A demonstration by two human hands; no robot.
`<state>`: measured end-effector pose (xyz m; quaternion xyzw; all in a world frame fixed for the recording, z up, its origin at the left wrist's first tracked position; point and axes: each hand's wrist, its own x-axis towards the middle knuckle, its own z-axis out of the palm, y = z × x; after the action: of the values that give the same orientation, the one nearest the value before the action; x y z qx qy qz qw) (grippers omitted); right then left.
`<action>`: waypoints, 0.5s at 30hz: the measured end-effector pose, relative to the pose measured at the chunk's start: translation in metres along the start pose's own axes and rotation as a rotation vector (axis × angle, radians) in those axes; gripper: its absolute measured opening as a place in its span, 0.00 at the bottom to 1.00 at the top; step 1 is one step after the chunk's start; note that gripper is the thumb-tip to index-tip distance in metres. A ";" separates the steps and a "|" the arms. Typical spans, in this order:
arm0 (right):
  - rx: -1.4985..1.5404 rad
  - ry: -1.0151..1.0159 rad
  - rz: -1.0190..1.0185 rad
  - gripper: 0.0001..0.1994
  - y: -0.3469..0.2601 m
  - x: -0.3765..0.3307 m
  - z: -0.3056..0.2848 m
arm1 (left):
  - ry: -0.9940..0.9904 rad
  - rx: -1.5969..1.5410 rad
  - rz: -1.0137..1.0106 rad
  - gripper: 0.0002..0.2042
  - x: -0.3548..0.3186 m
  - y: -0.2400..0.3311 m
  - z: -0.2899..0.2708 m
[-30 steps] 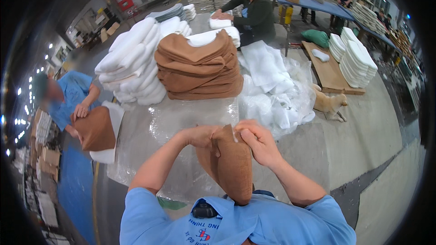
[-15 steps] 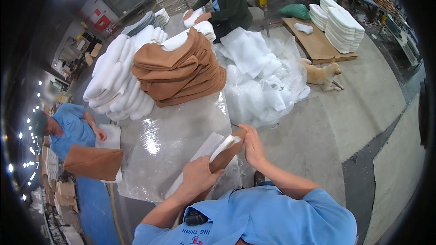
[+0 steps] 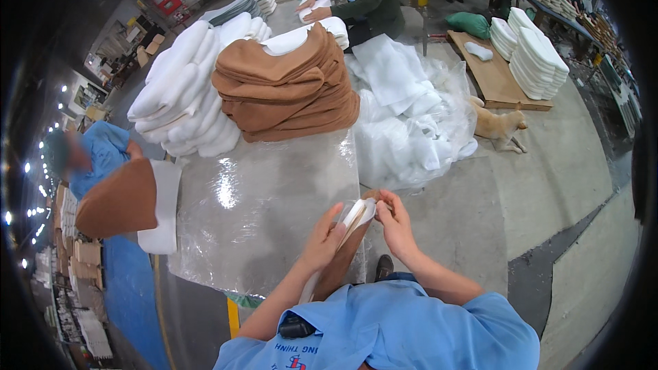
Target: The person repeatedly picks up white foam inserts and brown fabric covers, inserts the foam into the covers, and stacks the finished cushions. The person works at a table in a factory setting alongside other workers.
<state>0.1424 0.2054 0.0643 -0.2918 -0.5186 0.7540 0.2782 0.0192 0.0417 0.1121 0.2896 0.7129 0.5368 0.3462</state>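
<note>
Close in front of my body, a narrow brown fabric cover (image 3: 346, 260) stands on edge, its top end open around layers of white padding (image 3: 354, 214). My left hand (image 3: 322, 241) holds its left side, thumb and fingers against the white layers; some fingers are hidden behind them. At the upper right corner, my right hand (image 3: 397, 225) pinches the edge of the brown fabric with bent fingers. Beyond my hands, a tall stack of folded brown fabric pieces (image 3: 288, 92) sits on the plastic-wrapped table (image 3: 267, 192).
White padding is piled (image 3: 181, 92) left of the brown stack. A clear plastic bag (image 3: 418, 157) of white pieces bulges at the right, with a dog (image 3: 497, 123) lying behind it. One co-worker (image 3: 103, 154) handles a brown piece (image 3: 120, 199) at left; another (image 3: 367, 0) works at the far side.
My left hand has shifted up and right along the cover, which now stands steeper. My right hand has moved slightly right, its fingers more bent. The left co-worker's brown piece has swung left and up.
</note>
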 end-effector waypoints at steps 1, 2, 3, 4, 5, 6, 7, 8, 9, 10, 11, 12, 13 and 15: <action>0.022 0.023 -0.013 0.24 -0.005 -0.006 0.005 | -0.012 0.027 0.026 0.25 0.012 -0.004 -0.003; -0.079 0.028 -0.035 0.24 -0.010 -0.010 0.009 | -0.033 0.051 0.052 0.22 0.028 -0.006 -0.003; -0.174 0.038 -0.054 0.25 -0.011 -0.014 0.011 | -0.057 0.080 0.077 0.20 0.041 0.001 -0.001; -0.268 0.046 -0.072 0.26 -0.014 -0.016 0.012 | -0.070 0.114 0.066 0.19 0.050 0.007 0.002; -0.333 0.041 -0.012 0.25 -0.016 -0.014 0.006 | -0.106 0.137 0.060 0.18 0.061 0.024 0.012; -0.389 0.019 0.051 0.23 -0.017 -0.012 0.005 | -0.124 0.169 0.050 0.18 0.065 0.033 0.016; -0.442 -0.005 0.116 0.22 -0.018 -0.011 0.003 | -0.148 0.175 0.093 0.17 0.069 0.035 0.019; -0.423 -0.023 0.149 0.21 -0.014 -0.009 -0.001 | -0.172 0.179 0.139 0.17 0.073 0.035 0.021; -0.404 -0.042 0.183 0.19 -0.010 -0.007 -0.005 | -0.197 0.183 0.184 0.17 0.077 0.036 0.023; -0.383 -0.060 0.215 0.18 -0.006 -0.005 -0.010 | -0.223 0.162 0.212 0.17 0.080 0.035 0.026; -0.393 -0.070 0.248 0.17 -0.011 -0.008 -0.010 | -0.240 0.137 0.224 0.17 0.079 0.026 0.028; -0.401 -0.080 0.281 0.18 -0.016 -0.009 -0.012 | -0.256 0.111 0.236 0.18 0.079 0.018 0.028; -0.410 -0.091 0.313 0.18 -0.022 -0.009 -0.013 | -0.266 0.122 0.257 0.18 0.080 0.010 0.028; -0.647 -0.148 0.252 0.20 -0.037 -0.004 -0.018 | -0.302 0.136 0.322 0.18 0.087 0.005 0.032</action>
<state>0.1622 0.2250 0.0950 -0.3712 -0.7091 0.5984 0.0377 -0.0065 0.1288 0.0950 0.4993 0.6323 0.4862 0.3384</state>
